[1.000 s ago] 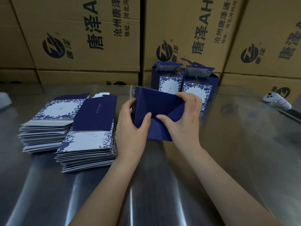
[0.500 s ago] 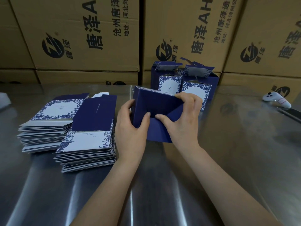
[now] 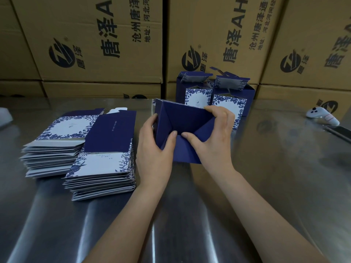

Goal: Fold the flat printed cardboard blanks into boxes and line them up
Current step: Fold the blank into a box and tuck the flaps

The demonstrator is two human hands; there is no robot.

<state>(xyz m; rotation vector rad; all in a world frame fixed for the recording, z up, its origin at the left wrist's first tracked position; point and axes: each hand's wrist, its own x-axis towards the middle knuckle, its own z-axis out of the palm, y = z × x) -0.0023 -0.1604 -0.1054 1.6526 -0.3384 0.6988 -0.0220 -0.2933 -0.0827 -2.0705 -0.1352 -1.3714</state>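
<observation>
A dark blue half-folded box (image 3: 182,118) is held above the steel table (image 3: 266,177), its bottom flaps facing me. My left hand (image 3: 153,149) grips its left side, thumb pressing a flap near the middle. My right hand (image 3: 214,137) grips the right side, thumb on the flaps and fingers curled over the top edge. Two stacks of flat blue-and-white printed blanks (image 3: 55,143) (image 3: 106,164) lie to the left. Behind the held box, two folded boxes (image 3: 198,95) (image 3: 230,103) stand side by side with open tops.
Large brown shipping cartons (image 3: 98,46) form a wall along the table's far edge. A white controller (image 3: 321,115) and a dark flat device (image 3: 340,132) lie at the right. A white object (image 3: 4,116) shows at the left edge.
The box has turned slightly and both thumbs have closed toward each other at the middle of its bottom flaps. The stacks and standing boxes have not moved.
</observation>
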